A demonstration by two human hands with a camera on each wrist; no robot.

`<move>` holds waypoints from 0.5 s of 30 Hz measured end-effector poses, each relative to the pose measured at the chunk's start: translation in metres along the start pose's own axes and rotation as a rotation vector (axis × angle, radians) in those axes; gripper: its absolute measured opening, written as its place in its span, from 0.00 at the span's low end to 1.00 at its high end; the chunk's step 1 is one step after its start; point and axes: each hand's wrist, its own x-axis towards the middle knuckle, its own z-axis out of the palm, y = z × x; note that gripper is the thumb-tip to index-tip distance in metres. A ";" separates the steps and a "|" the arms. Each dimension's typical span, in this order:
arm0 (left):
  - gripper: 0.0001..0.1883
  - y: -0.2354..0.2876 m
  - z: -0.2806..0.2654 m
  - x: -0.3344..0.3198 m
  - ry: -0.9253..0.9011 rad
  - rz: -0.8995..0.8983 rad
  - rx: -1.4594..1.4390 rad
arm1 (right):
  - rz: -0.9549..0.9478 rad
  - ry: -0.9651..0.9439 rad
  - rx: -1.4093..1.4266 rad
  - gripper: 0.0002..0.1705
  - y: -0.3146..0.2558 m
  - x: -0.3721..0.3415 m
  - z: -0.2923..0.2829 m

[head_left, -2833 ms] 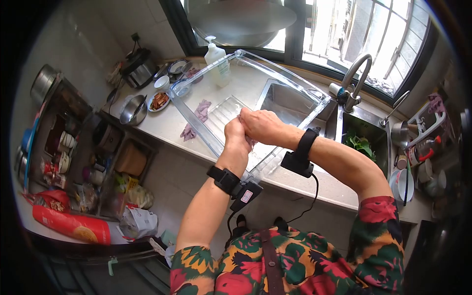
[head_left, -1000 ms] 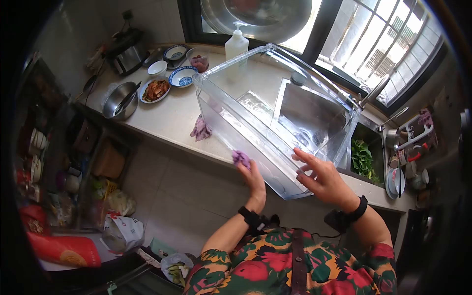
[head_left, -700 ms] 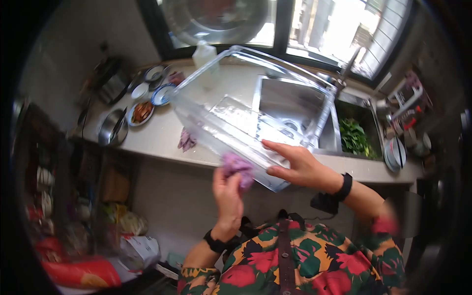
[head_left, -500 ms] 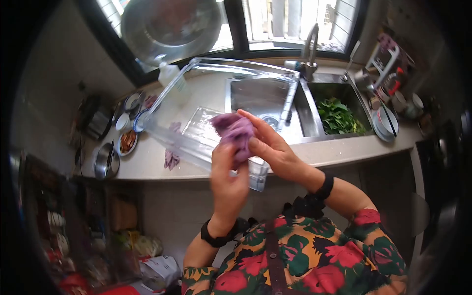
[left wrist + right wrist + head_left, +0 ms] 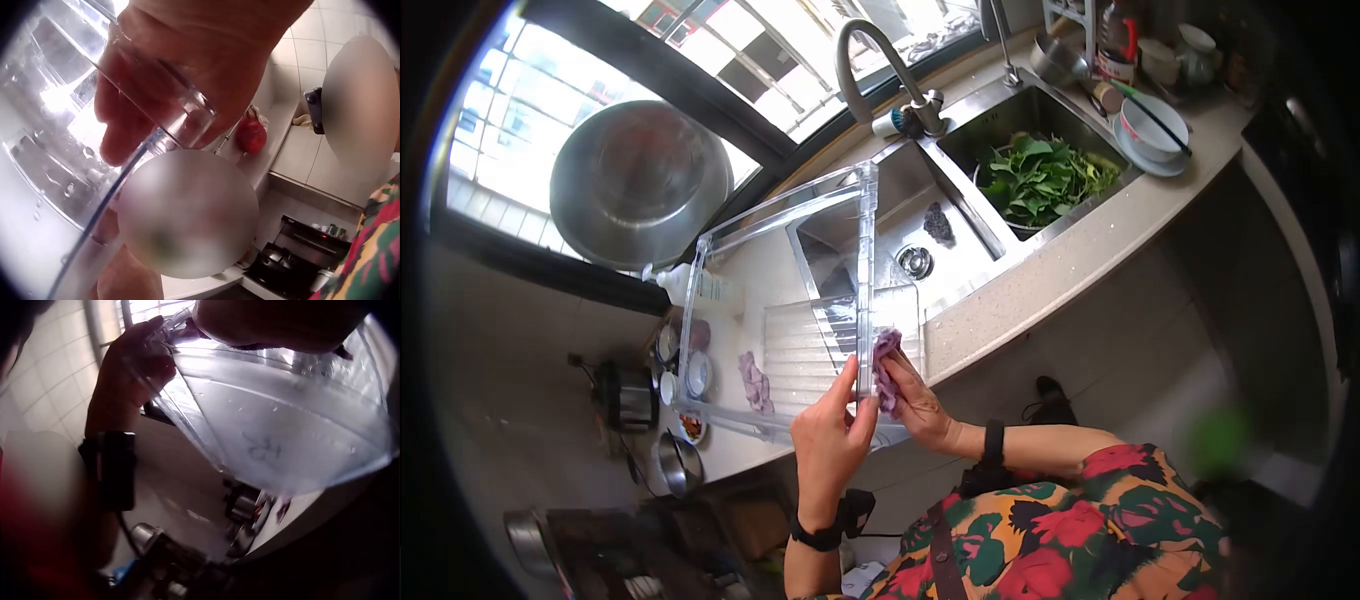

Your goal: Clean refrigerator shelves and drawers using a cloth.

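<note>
A clear plastic drawer point(image 5: 865, 270) stands tilted over the counter and part of the left sink basin, with water drops on its walls. My left hand point(image 5: 830, 440) grips its rim near the front corner; in the left wrist view its fingers point(image 5: 119, 140) curl over the clear edge. On the outer side of the same rim, my right hand point(image 5: 920, 410) holds a crumpled purple cloth point(image 5: 887, 372) against the plastic. The drawer's cloudy wall point(image 5: 281, 431) fills much of the right wrist view. A second purple cloth point(image 5: 755, 385) shows through the drawer on the counter.
Leafy greens point(image 5: 1045, 180) fill the right sink basin, behind which a tap point(image 5: 870, 60) curves. Stacked bowls point(image 5: 1150, 135) stand at the right. A pump bottle point(image 5: 715, 288), a metal bowl point(image 5: 678, 462) and a cooker point(image 5: 625, 398) are at the left.
The purple cloth has passed from my left hand to my right. My left hand now grips the drawer's rim, and the head view has swung toward the sink.
</note>
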 end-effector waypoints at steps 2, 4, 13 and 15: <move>0.27 -0.005 0.001 0.001 -0.033 -0.006 -0.121 | -0.083 0.078 -0.002 0.27 0.020 0.029 0.000; 0.26 -0.005 0.001 0.001 -0.039 -0.029 -0.161 | -0.136 0.162 -0.024 0.27 0.045 0.073 -0.005; 0.24 -0.004 0.007 0.003 0.043 -0.025 -0.122 | 0.135 0.238 -0.077 0.26 0.099 0.014 0.005; 0.24 -0.003 0.007 0.001 0.059 -0.028 -0.098 | 0.246 0.196 -0.027 0.26 0.065 -0.026 0.010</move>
